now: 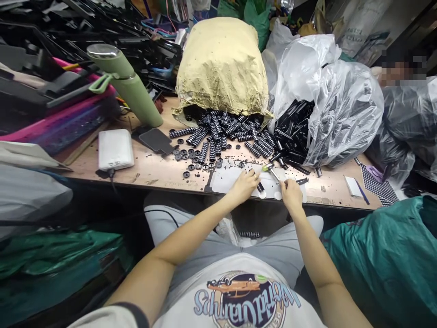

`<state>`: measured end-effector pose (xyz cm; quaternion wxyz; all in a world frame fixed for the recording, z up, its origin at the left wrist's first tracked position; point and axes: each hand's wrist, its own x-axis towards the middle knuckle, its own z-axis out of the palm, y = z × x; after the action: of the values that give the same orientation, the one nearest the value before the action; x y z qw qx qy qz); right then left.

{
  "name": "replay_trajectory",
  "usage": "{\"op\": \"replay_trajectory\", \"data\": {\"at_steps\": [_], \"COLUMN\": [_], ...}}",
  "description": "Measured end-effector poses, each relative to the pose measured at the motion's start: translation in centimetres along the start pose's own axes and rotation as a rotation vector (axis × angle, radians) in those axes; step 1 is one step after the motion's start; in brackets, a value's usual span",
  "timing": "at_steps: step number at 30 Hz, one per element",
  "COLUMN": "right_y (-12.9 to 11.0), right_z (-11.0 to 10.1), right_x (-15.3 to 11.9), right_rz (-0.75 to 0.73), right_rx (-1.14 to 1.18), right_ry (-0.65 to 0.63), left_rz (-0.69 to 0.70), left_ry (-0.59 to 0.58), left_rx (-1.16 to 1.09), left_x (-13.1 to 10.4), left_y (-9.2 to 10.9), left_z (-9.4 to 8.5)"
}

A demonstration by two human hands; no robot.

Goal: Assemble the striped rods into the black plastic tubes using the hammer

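At the table's front edge, my left hand (245, 185) is closed with its fingers curled round a short black tube (260, 187), whose end sticks out below the fingertips. My right hand (292, 193) grips the metal handle of a small hammer (274, 174). The hammer's yellow-green head lies close to the left fingertips. Both hands are over a pale sheet (223, 178) on the table. Behind them lie many black-and-white checkered rollers (215, 127), spilling from a yellow sack (223, 64). Small black discs (196, 159) are scattered to the left.
A clear plastic bag (348, 105) spills black tubes (295, 123) at the right. On the left stand a green bottle (136, 93), a white power bank (116, 149) and a dark flat object (157, 141). Green sacks (385, 255) flank my legs. Another person is at the far right.
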<state>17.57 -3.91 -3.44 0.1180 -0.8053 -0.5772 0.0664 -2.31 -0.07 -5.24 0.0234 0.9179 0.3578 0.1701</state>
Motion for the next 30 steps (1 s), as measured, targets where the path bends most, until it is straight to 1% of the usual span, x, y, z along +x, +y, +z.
{"op": "replay_trajectory", "data": {"at_steps": [1,2,3,4,7,9,11,13,15,16,17,19,20,21,22,24,26,28,30], "right_y": [-0.1,-0.3,-0.5,-0.9,-2.2,-3.2,-3.9,-4.2,-4.0,-3.8,-3.5,-3.1,-3.0,-3.1,-3.3,-3.9,-4.5,-4.7,-4.5], "right_z": [0.3,0.6,0.8,1.1,1.5,1.5,1.3,1.2,1.2,1.3,1.4,1.6,1.8,1.9,2.1,2.5,2.8,2.9,3.0], "right_x": [0.0,-0.1,-0.2,-0.4,-1.1,-1.7,-2.0,-1.9,-1.5,-1.2,-1.0,-0.6,-0.6,-0.6,-0.8,-1.2,-1.6,-1.8,-1.8], "right_rz": [-0.038,-0.068,-0.085,-0.097,-0.169,-0.253,-0.309,-0.342,-0.351,-0.350,-0.355,-0.397,-0.431,-0.463,-0.485,-0.492,-0.477,-0.477,-0.488], "right_rx": [0.118,0.267,0.436,0.607,1.016,1.201,1.338,1.404,1.377,1.318,1.221,0.935,0.771,0.611,0.467,0.247,0.112,0.047,0.031], "right_ry": [0.043,0.061,0.042,-0.019,-0.323,-0.467,-0.503,-0.489,-0.443,-0.395,-0.328,-0.174,-0.118,-0.091,-0.094,-0.146,-0.190,-0.198,-0.193], "left_rz": [-0.016,-0.040,-0.065,-0.083,-0.090,-0.080,-0.066,-0.035,-0.029,-0.064,-0.141,-0.418,-0.603,-0.776,-0.850,-0.927,-0.955,-0.955,-0.921], "left_ry": [-0.017,-0.006,0.042,0.124,0.431,0.556,0.616,0.625,0.586,0.559,0.536,0.495,0.470,0.408,0.376,0.322,0.288,0.277,0.280], "left_rx": [-0.002,-0.017,-0.048,-0.094,-0.289,-0.396,-0.459,-0.502,-0.541,-0.562,-0.583,-0.630,-0.653,-0.672,-0.676,-0.692,-0.712,-0.738,-0.766], "left_x": [0.7,1.1,1.3,1.3,0.5,-0.2,-0.7,-1.1,-1.0,-0.6,0.1,2.7,4.4,6.3,8.2,11.4,13.2,13.7,13.0], "left_y": [-0.7,-1.2,-1.5,-1.5,-0.5,0.5,1.5,2.0,1.7,1.2,0.4,-2.0,-3.5,-4.9,-6.1,-8.1,-9.1,-9.3,-9.3], "left_z": [0.3,0.5,0.8,1.0,1.5,1.6,1.7,1.7,1.5,1.4,1.1,0.6,0.3,0.1,0.1,0.2,0.8,1.5,2.1]}}
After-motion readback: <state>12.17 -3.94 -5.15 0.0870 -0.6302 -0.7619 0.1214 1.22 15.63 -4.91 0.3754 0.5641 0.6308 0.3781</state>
